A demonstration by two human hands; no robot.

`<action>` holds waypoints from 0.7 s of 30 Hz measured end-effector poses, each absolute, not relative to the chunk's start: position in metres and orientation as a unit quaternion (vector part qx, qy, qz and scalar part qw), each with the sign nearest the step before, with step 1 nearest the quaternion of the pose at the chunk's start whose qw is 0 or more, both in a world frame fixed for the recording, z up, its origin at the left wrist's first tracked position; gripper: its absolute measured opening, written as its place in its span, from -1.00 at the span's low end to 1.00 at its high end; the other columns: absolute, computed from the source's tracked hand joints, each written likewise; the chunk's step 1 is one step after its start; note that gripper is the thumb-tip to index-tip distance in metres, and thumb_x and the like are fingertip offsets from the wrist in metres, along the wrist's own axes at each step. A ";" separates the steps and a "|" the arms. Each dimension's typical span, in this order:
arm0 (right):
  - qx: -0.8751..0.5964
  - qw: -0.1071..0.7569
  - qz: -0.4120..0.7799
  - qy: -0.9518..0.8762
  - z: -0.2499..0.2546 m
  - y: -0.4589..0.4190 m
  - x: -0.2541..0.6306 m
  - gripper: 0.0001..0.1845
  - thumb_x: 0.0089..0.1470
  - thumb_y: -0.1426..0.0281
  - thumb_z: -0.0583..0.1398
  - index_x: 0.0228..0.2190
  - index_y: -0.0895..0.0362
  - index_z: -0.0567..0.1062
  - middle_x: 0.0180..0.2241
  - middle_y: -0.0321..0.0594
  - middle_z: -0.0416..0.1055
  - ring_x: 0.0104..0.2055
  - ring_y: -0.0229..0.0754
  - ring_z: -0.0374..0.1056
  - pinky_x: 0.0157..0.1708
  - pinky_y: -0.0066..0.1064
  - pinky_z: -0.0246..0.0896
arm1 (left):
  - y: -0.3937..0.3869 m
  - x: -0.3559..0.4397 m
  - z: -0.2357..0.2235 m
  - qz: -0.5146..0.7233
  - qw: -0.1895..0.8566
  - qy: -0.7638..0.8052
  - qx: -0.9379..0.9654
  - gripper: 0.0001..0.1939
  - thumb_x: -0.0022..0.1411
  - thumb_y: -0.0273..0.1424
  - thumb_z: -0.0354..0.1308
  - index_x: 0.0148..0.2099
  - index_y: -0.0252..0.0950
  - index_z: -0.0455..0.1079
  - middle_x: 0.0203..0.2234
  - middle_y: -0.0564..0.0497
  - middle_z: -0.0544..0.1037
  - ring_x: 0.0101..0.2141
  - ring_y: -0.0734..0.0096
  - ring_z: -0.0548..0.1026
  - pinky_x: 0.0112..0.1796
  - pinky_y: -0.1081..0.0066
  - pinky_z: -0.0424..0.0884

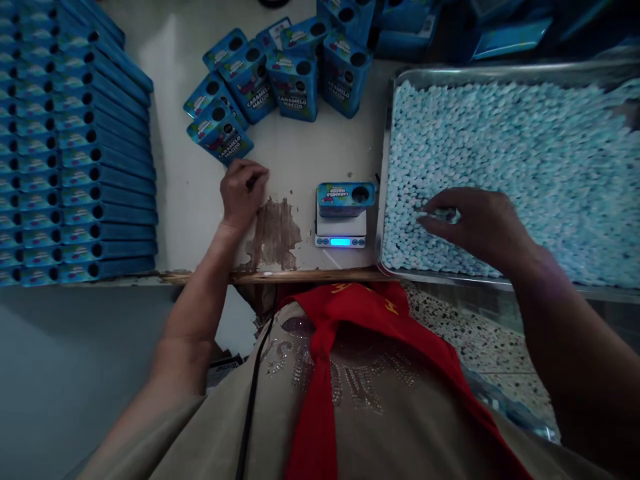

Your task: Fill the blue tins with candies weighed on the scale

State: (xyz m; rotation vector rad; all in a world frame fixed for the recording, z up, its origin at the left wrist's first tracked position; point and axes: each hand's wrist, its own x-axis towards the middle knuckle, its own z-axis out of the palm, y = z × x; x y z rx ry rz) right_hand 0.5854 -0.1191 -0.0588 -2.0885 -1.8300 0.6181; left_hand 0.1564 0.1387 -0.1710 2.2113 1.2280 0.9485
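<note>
My right hand (475,223) is over a metal tray (384,220) filled with small pale-blue and white candies (500,147). Its thumb and index finger come together in a pinch, with what looks like a candy at the tips. On the table, my left hand (243,190) rests with curled fingers just below a blue candy box (220,137); nothing shows in it. Between my hands, a small digital scale (341,230) with a lit display carries one blue candy box (345,198), which has a round dark hole in its top.
Several blue candy boxes (295,87) stand in a loose group at the back. Stacked rows of similar boxes (80,160) fill the left side. More blue packaging (510,40) lies behind the tray. The table's wooden front edge (300,275) is worn.
</note>
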 end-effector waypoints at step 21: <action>-0.657 0.355 0.326 -0.580 0.006 -0.066 0.528 -0.93 0.05 0.35 0.47 -0.38 0.03 0.69 -0.57 -0.38 0.40 -0.50 -0.23 0.26 -0.48 -0.31 0.07 | 0.141 0.154 -0.171 0.340 0.199 0.428 0.814 -0.91 0.51 -0.45 0.40 -0.08 -0.13 0.70 -0.03 -0.07 0.70 0.01 0.06 0.70 0.17 0.11 0.69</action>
